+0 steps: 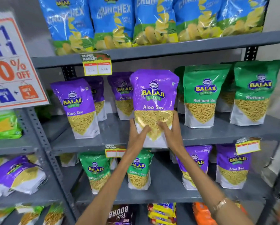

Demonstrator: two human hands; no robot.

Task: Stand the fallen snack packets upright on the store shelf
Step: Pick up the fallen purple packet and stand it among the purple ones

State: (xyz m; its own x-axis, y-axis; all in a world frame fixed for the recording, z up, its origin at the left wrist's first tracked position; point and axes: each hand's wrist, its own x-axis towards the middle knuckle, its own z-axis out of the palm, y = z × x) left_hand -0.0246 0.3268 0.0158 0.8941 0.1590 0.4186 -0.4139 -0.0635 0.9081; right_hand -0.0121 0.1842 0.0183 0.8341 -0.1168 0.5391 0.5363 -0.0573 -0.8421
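A purple Aloo Sev packet [153,95] stands upright at the front edge of the grey middle shelf [113,132]. My left hand [138,135] grips its lower left side and my right hand [170,132] grips its lower right side. Another purple Aloo Sev packet [78,108] stands upright to its left, and two more stand behind. Two green Ratlami Sev packets [202,96] [254,93] stand upright on the right. On the neighbouring rack at lower left a purple packet [16,174] lies tilted on its side.
Blue Crunchex bags [113,21] fill the top shelf. Green packets [138,171] and purple packets [233,166] stand on the shelf below. A discount sign [12,62] hangs at left. Price tags [97,64] stick out from the shelf edges. Biscuit packs [162,213] sit on the bottom shelf.
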